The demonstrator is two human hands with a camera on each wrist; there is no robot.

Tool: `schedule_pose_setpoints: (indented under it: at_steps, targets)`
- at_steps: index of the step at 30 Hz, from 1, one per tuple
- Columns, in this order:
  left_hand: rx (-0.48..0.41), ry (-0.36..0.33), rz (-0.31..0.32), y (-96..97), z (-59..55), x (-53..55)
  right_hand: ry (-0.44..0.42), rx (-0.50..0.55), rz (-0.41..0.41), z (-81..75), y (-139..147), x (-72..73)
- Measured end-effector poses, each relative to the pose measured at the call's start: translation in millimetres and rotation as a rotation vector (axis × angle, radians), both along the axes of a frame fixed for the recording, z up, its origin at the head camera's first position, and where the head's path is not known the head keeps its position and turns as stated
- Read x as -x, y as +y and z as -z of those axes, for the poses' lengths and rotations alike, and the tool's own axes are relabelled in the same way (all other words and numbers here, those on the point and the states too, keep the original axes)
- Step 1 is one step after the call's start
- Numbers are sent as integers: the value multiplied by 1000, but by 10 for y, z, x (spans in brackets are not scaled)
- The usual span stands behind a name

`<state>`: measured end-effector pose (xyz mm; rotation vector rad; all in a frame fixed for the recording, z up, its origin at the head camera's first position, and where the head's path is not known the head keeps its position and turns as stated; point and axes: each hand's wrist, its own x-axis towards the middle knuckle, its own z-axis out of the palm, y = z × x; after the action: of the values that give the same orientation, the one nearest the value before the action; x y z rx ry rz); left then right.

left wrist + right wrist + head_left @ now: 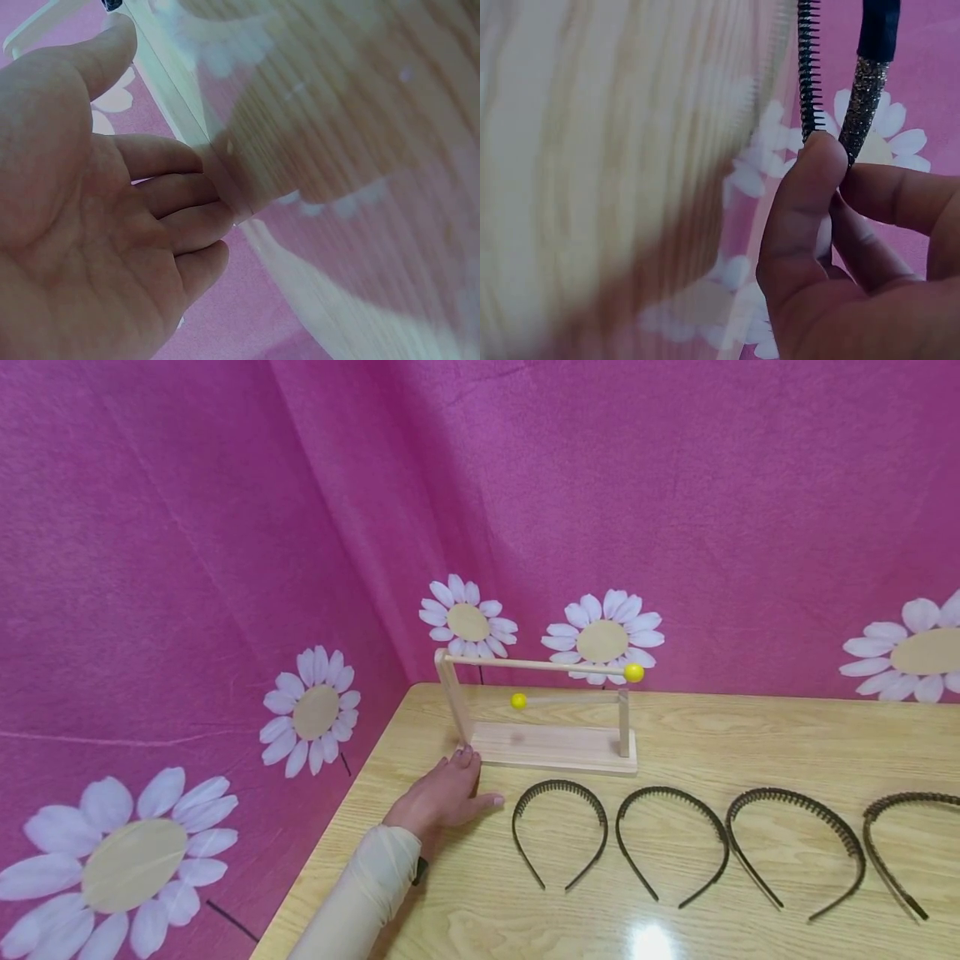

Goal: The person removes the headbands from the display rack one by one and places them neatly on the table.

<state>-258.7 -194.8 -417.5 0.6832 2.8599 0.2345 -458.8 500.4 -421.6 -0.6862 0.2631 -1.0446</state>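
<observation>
My left hand (438, 789) reaches to the near left corner of a wooden stand (558, 762), its fingertips touching the base. In the left wrist view the palm (82, 247) shows, with fingers extended and nothing held. The stand has two uprights, each with a rod tipped by a yellow ball; the upper ball (633, 672) points right, the lower ball (518, 701) left. My right hand (840, 255), outside the head view, pinches a dark headband (866, 90) between thumb and fingers. That headband shows comb teeth along one stretch and glitter on another.
Several dark toothed headbands lie in a row in front of the stand, including one at the left (558, 785) and one (797, 797) farther right; the rightmost is cut off by the frame. A magenta flowered cloth (600, 485) hangs behind and left of the wooden table (750, 727).
</observation>
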Motion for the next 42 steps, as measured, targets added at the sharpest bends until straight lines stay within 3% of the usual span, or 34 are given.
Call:
schedule_pose_setpoints:
  at_steps: [7,13,32,42]
  targets:
    - [-15,-30,-20,9,-27,-21,1,3,63,-30,-19,-108]
    - [-28,-46,-22,29,-36,-11,26,46,107,-17,29,-107]
    - [-4,-45,-32,51,-10,-15,20,37,57,30,62,-55]
    - [10,-62,-53,72,-18,-1,60,60,147,84,161,-53]
